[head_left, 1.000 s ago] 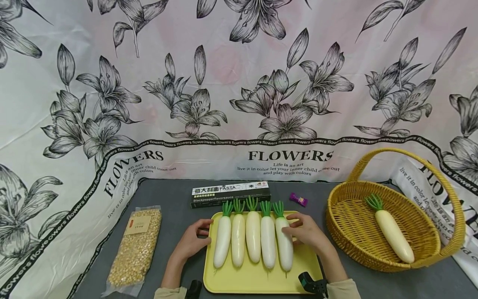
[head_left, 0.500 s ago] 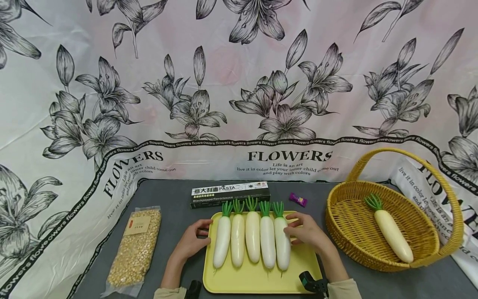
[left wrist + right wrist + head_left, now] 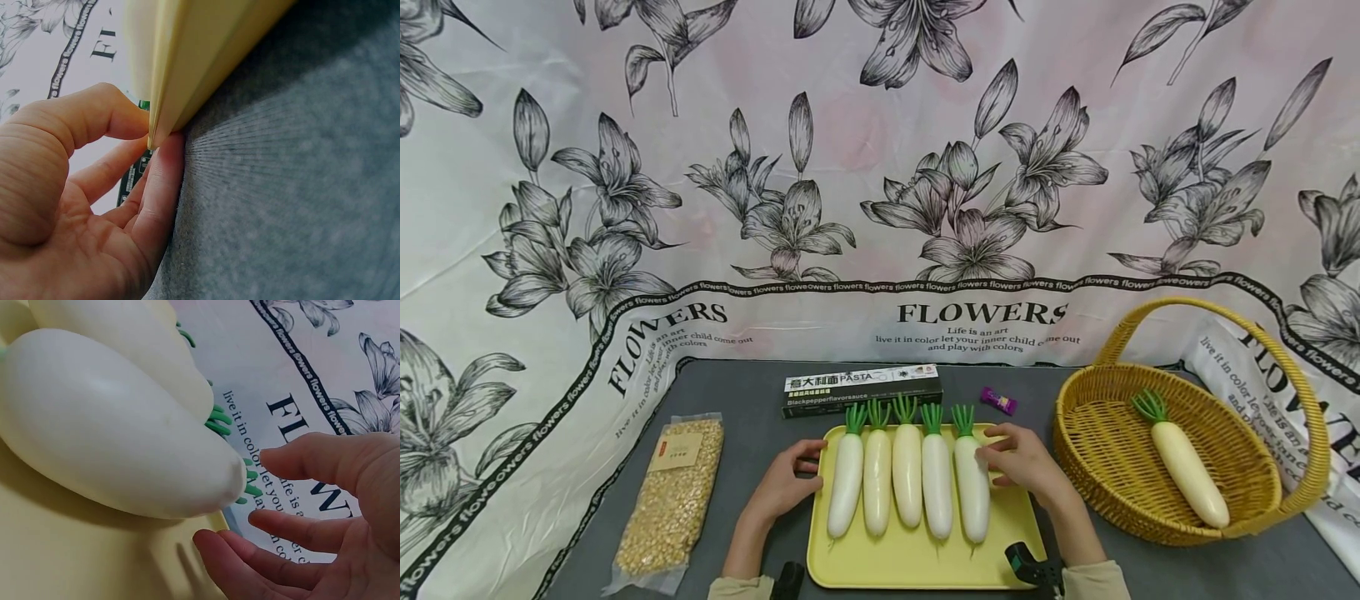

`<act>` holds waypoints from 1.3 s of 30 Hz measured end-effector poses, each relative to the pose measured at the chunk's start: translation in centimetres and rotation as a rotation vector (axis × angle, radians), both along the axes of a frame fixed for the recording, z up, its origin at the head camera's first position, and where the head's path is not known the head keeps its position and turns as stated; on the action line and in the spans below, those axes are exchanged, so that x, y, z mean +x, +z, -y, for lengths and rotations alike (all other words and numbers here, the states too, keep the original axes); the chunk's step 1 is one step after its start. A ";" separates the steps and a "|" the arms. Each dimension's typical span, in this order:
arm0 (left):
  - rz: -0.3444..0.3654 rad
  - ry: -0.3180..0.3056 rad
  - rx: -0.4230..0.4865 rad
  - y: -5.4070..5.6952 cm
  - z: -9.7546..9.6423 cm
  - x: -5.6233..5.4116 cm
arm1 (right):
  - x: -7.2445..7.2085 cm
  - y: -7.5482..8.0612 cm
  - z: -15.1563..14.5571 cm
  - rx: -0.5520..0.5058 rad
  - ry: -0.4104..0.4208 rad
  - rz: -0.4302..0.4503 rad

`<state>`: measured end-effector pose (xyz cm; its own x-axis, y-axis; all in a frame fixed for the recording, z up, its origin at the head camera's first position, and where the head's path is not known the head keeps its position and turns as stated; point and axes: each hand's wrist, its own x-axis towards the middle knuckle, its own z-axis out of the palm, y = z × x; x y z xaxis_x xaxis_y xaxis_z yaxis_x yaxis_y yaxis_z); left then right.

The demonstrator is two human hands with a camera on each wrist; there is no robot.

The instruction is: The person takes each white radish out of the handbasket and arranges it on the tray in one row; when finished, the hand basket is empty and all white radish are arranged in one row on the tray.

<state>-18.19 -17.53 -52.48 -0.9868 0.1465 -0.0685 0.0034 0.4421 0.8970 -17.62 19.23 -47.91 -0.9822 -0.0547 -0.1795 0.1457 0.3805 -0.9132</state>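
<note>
Several white radishes with green tops lie side by side on a yellow tray (image 3: 925,567). My left hand (image 3: 787,481) pinches the tray's left rim, thumb on top and fingers against its underside, as the left wrist view (image 3: 94,181) shows. Beside the rightmost radish (image 3: 973,492), over the tray's right side, is my right hand (image 3: 1021,460). In the right wrist view a gap shows between its spread fingers (image 3: 306,465) and this radish (image 3: 112,425).
A wicker basket (image 3: 1075,492) holding one radish (image 3: 1191,475) stands at right. Behind the tray lie a black pasta box (image 3: 863,392) and a small purple packet (image 3: 999,401). A bag of corn kernels (image 3: 670,500) lies at left. A flower-printed cloth (image 3: 820,325) hangs behind.
The rightmost radish shifted slightly left, then back right, widening its gap from its neighbour. My right hand has moved a little right. My left hand stays at the tray rim.
</note>
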 end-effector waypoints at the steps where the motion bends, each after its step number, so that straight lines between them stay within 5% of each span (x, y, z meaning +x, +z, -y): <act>1: 0.001 0.000 0.000 0.0 0.0 0.0 | 0.0 0.0 -0.1 0.007 0.000 -0.006; 22: 0.028 -0.007 0.020 -0.1 0.1 0.4 | 1.2 2.7 -3.8 0.025 -0.031 -0.177; 39: 0.003 0.009 0.005 0.2 -0.1 0.0 | 1.8 4.2 -7.3 -0.126 -0.153 -0.297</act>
<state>-18.16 -17.48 -52.23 -0.9878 0.1384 -0.0711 -0.0034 0.4376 0.8992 -15.78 26.52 -43.73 -0.9891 0.0931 0.1143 -0.0872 0.2562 -0.9627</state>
